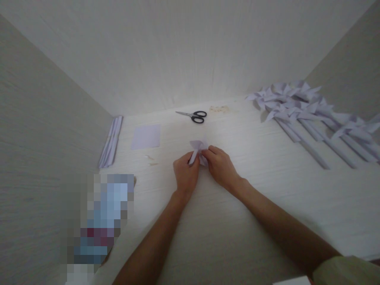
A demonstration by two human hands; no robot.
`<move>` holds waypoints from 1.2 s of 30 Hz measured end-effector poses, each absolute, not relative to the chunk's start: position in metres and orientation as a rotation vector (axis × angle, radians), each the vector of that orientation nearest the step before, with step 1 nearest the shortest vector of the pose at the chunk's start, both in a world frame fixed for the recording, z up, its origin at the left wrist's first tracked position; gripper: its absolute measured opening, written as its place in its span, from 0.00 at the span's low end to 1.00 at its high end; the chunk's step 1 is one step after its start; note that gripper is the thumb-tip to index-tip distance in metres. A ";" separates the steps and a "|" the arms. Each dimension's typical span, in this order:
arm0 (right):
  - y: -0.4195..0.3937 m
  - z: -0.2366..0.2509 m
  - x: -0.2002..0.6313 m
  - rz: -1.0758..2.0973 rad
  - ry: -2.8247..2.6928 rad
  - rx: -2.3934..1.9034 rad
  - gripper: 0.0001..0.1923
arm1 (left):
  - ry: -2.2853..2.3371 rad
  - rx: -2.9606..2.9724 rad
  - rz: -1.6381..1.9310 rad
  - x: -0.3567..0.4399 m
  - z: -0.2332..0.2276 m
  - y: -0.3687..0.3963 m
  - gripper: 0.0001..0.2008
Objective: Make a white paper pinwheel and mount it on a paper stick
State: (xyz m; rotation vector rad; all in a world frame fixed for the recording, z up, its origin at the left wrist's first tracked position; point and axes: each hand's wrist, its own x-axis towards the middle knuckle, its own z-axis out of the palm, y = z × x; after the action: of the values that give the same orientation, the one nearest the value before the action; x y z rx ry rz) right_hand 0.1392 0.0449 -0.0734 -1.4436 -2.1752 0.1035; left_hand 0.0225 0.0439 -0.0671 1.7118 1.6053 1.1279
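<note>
Between both hands, over the middle of the white surface, is a white paper pinwheel (196, 144) with folded, pointed blades. My left hand (186, 173) is closed around its lower left side, where a narrow folded or rolled part shows by the thumb. From the other side, my right hand (220, 165) pinches the pinwheel close to its centre. The fingers cover much of the paper, so whether a stick is attached is hidden. Beyond the hands lie scissors (194, 116) with black handles, blades pointing left. A square sheet of pale paper (146, 136) rests flat to the left.
Along the right side lie several paper pinwheels (292, 107) on rolled paper sticks, heaped together. A bundle of paper rolls (111, 142) stands against the left wall (44, 130). Nearer, at left, is a pixelated object (109, 206). The back wall (178, 51) rises behind the scissors.
</note>
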 end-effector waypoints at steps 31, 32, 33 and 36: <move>0.051 -0.075 0.145 0.605 -1.662 -1.365 0.04 | 1.607 1.633 1.191 0.023 -0.068 0.044 0.11; 0.051 -0.074 0.145 0.582 -1.668 -1.360 0.04 | 1.606 1.636 1.191 0.023 -0.068 0.044 0.11; 0.051 -0.073 0.145 0.548 -1.680 -1.356 0.04 | 1.602 1.641 1.191 0.023 -0.069 0.044 0.11; 0.050 -0.070 0.146 0.447 -1.711 -1.336 0.04 | 1.579 1.663 1.182 0.023 -0.069 0.044 0.10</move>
State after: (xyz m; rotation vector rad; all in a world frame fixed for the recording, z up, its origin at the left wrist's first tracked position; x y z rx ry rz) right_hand 0.1458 0.0496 -0.0697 -1.3355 -1.7110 0.4472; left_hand 0.0231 0.0436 -0.0695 1.6626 1.5790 1.1818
